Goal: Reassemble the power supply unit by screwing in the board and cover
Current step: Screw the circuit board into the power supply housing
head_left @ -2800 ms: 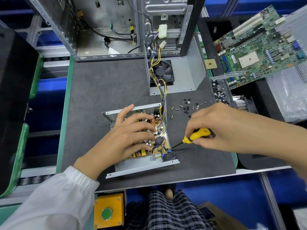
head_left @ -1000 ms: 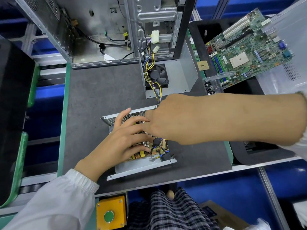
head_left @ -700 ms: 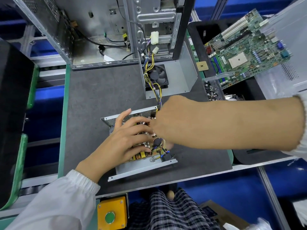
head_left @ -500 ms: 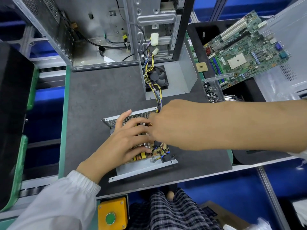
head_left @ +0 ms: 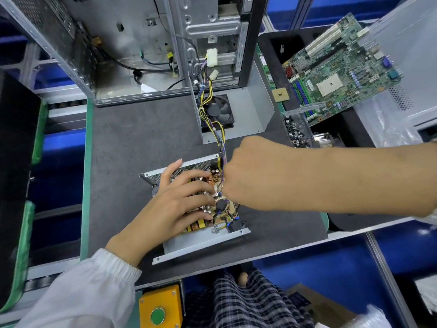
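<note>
So there's one open power supply case [head_left: 203, 242], a shallow grey sheet-metal tray with a perforated back wall, sitting on the dark grey speckled mat [head_left: 132, 147]. Inside it is one circuit board [head_left: 212, 204], packed with copper coils, small cans and yellow blocks.

Two hands in play. The left hand [head_left: 172, 209] lies flat on the board, fingers straight and spread, fingertips [head_left: 208, 185] reaching toward the board's right side, with the index tip up against the perforated wall. The right hand [head_left: 246, 176] comes in from the right with its fingers curled under, knuckles just beside the left fingertips. Can't tell what it's pinching, if anything, because the hand itself hides that.

One bundle of yellow, purple and black wires [head_left: 217, 131] runs away from the right knuckles to the one bent metal cover [head_left: 250, 110] beyond them, which has one black square fan [head_left: 218, 112] in it. Past that stands one bare steel computer chassis [head_left: 142, 48]. Further right of the right forearm: one green motherboard [head_left: 338, 76], one clear plastic box of small dark screws [head_left: 295, 131], and one tan square chip [head_left: 280, 94]. Near the left sleeve there's one yellow box with a round green button [head_left: 157, 314].
</note>
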Motion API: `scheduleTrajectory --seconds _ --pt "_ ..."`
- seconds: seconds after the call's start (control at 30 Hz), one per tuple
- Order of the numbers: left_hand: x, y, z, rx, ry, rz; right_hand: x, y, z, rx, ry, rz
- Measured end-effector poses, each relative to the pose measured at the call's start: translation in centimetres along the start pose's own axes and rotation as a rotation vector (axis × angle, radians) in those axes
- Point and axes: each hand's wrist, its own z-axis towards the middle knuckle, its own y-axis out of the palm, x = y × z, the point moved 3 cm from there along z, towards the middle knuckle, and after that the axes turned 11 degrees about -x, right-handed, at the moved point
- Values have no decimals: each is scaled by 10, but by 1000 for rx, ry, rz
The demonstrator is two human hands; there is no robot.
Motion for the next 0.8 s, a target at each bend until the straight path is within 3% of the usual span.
scheduleTrajectory --seconds 0.17,0.27,0.37,0.5,0.57,0.67,0.8 --pt "-1 1 -1 -8 -3 -1 -3 19 8 -33 -59 306" --pt "-1 1 0 2 -4 3 -6 17 5 55 -101 254" --pt "-1 1 -1 -14 -21 0 -5 7 1 99 -24 102" --pt "0 0 -1 -34 -38 0 -10 18 12 16 1 233" --pt "1 -1 0 -18 -37 -1 -11 19 10 56 -2 258" --pt "2 -1 1 -5 -24 -20 -18 19 6 123 -94 221" --pt "3 -4 1 -51 -49 -18 -15 12 3 41 -44 120"
